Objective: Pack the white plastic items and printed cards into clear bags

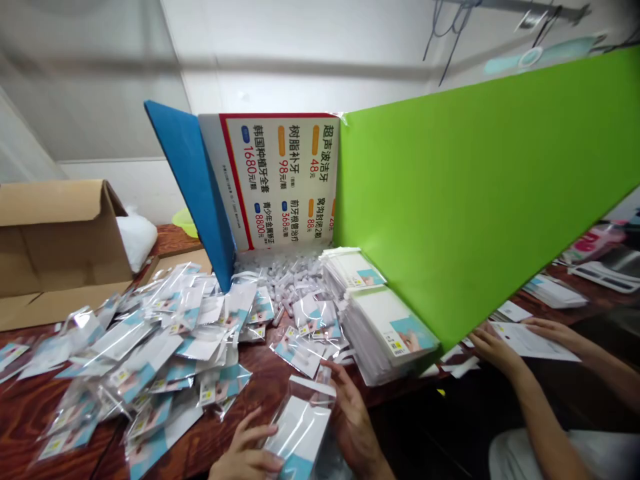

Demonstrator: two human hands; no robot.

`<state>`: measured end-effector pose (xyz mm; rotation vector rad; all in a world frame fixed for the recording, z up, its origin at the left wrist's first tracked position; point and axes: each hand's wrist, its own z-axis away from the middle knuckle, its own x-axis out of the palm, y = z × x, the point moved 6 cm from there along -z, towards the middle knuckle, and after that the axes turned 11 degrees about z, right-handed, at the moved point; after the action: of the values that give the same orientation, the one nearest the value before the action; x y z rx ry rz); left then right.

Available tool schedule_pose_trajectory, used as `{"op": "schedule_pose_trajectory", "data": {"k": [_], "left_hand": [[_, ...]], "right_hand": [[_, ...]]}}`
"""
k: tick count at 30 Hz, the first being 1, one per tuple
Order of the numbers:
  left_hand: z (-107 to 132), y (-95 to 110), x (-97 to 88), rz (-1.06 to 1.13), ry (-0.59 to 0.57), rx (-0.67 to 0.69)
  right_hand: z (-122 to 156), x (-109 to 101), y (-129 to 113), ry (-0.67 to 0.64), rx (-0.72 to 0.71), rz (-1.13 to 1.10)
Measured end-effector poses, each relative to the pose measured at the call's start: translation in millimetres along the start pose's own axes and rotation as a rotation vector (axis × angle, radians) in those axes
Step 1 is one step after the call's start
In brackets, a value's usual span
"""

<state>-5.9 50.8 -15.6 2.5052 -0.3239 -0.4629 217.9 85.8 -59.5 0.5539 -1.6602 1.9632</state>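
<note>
Currently in hand: a clear sleeve (300, 430) with a white and blue card inside, held low in the middle of the view, just above the wooden table (260, 387).
Step, as I judge it: the card looks seated and the sleeve's top flap stands unsealed, so this reads as the closing stage of packing one piece.
Left hand (247, 450): half open, fingers loosely spread, thumb laid on the sleeve's lower left edge; whether the fingers reach underneath, I cannot tell.
Right hand (355, 423): fingers curled onto the sleeve's upper right edge near the flap, gripping it.
Next move calls for: a steady hold below while the flap is folded flat and straight, without creasing the card.
Left of the hands: a loose pile of filled packets (150, 353).
Ahead: a neat stack of cards (385, 327) against the green divider (475, 200), and a heap of small white pieces (285, 273) below a price board (280, 180).
Far right: a co-worker's hand (493, 350) rests on cards beyond the divider.
</note>
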Motion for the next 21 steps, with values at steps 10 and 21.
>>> {"op": "schedule_pose_trajectory", "data": {"k": [10,21], "left_hand": [[0.7,11.0,-0.2,0.239,0.287,-0.242],[16.0,5.6,8.4,0.273,0.254,-0.407]], "right_hand": [[21.3,-40.3,-2.6,0.092,0.010,0.376],[33.2,-47.5,-6.1,0.179,-0.041,0.277]]}}
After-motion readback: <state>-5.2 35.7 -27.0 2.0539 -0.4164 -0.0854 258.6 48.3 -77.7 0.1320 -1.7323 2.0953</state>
